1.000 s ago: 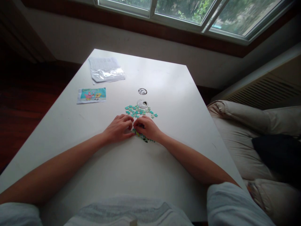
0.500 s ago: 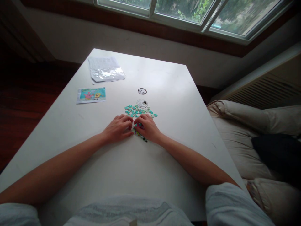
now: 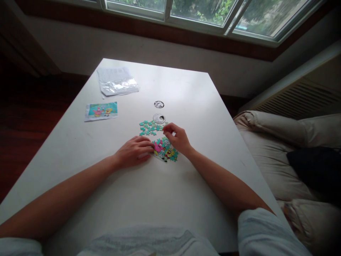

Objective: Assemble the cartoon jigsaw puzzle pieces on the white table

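My right hand (image 3: 178,138), raised from the jigsaw (image 3: 165,151) it partly covered a moment ago, now hovers beyond the upper edge of the joined area, beside the loose pieces (image 3: 149,128). Its thumb and fingertips are drawn together; I cannot tell whether a piece is pinched between them. The withdrawal uncovers the printed picture, so the work can be inspected whole, apart from the margin nearest my other fingers. My left hand (image 3: 134,151) lies low on the white worktop (image 3: 133,199), loosely spread, its fingertips at the left side of the joined pieces, apparently steadying them. The jigsaw lies flat in front of me, slightly askew, and shows a pink figure at left, a pale head at upper middle and a yellow figure at lower right, against turquoise. Its outline is irregular, with knobs projecting at top and right. The loose pieces, mostly turquoise and pale green, are scattered just beyond it, close to the nearer of two round fittings (image 3: 159,118). A matching picture card (image 3: 103,111) lies well apart, to the left.
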The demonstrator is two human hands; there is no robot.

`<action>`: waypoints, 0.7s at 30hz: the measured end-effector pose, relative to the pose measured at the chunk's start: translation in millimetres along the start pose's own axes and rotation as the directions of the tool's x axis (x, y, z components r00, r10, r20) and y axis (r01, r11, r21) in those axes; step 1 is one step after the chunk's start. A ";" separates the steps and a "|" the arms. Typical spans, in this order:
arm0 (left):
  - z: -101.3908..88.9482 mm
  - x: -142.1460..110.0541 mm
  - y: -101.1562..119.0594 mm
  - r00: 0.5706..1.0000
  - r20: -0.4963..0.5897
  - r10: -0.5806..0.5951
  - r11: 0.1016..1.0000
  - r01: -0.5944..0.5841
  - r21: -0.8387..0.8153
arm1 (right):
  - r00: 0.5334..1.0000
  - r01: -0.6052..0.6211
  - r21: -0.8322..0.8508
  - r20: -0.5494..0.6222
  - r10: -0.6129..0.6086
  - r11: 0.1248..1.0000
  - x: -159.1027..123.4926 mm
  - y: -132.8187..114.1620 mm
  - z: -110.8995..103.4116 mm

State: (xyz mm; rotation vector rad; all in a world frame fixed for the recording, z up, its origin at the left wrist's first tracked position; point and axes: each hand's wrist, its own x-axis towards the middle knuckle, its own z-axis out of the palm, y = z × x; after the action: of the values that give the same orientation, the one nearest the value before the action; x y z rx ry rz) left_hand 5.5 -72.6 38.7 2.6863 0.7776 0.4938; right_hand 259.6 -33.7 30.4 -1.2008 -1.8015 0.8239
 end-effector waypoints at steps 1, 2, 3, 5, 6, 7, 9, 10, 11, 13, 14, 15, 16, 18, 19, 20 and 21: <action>-0.5 0.2 1.3 1.000 0.011 0.015 1.000 -0.015 0.019 | 1.000 -0.014 0.016 -0.009 0.015 1.000 2.2 2.1 -2.6; -1.0 0.4 2.8 0.999 0.022 0.030 0.999 -0.031 0.041 | 0.999 -0.029 0.033 -0.020 0.030 0.999 4.5 4.5 -5.0; -1.4 0.6 4.4 0.999 0.031 0.043 0.997 -0.045 0.063 | 0.998 -0.043 0.050 -0.033 0.044 0.998 6.9 7.2 -7.2; -2.1 0.8 7.6 0.997 0.041 0.061 0.992 -0.065 0.104 | 0.996 -0.065 0.083 -0.062 0.071 0.994 11.4 13.1 -11.1; -2.5 1.0 9.2 0.997 0.043 0.064 0.990 -0.069 0.123 | 0.994 -0.073 0.101 -0.076 0.081 0.992 13.4 16.0 -12.9; -3.1 1.2 10.7 0.997 0.044 0.065 0.988 -0.071 0.139 | 0.992 -0.078 0.116 -0.089 0.089 0.990 15.3 18.7 -14.5; -4.7 2.0 13.7 0.996 0.056 0.069 0.985 -0.077 0.158 | 0.989 -0.085 0.140 -0.110 0.101 0.986 18.5 23.1 -17.7; -5.8 2.6 15.4 0.995 0.063 0.071 0.984 -0.081 0.160 | 0.987 -0.090 0.149 -0.117 0.109 0.985 19.9 24.7 -19.1; -6.9 3.3 17.2 0.995 0.069 0.072 0.984 -0.082 0.159 | 0.985 -0.096 0.158 -0.125 0.116 0.983 21.3 25.9 -20.5; -8.6 4.7 21.3 0.995 0.077 0.062 0.985 -0.073 0.156 | 0.983 -0.101 0.160 -0.135 0.123 0.982 23.7 27.0 -22.9; -9.0 5.3 23.5 0.996 0.078 0.053 0.986 -0.065 0.157 | 0.983 -0.101 0.145 -0.136 0.121 0.984 24.8 26.9 -23.8; -8.9 5.8 25.7 0.996 0.076 0.043 0.986 -0.055 0.160 | 0.985 -0.097 0.117 -0.131 0.112 0.988 25.7 26.5 -24.5; -8.4 6.0 27.8 0.997 0.072 0.035 0.985 -0.047 0.165 | 0.988 -0.090 0.079 -0.117 0.099 0.993 26.4 25.8 -25.0; -6.4 5.8 31.0 0.998 0.055 0.025 0.982 -0.034 0.184 | 0.994 -0.070 0.003 -0.079 0.070 0.998 27.4 24.2 -25.4; -5.1 5.4 32.1 0.999 0.047 0.023 0.980 -0.031 0.198 | 0.996 -0.058 -0.024 -0.063 0.057 0.998 27.7 23.6 -25.6; -3.9 4.9 32.7 0.999 0.039 0.021 0.976 -0.029 0.214 | 0.998 -0.048 -0.042 -0.051 0.046 0.998 28.1 23.3 -25.8; -2.9 4.4 33.1 0.999 0.032 0.019 0.973 -0.026 0.230 | 0.998 -0.041 -0.053 -0.047 0.039 0.998 28.5 23.4 -26.2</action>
State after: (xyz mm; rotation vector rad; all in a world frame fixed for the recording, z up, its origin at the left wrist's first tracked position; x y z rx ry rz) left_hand 22.9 -96.3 54.7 2.9113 0.8446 0.3890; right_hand 285.9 3.1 30.4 -1.2838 -1.7776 0.7692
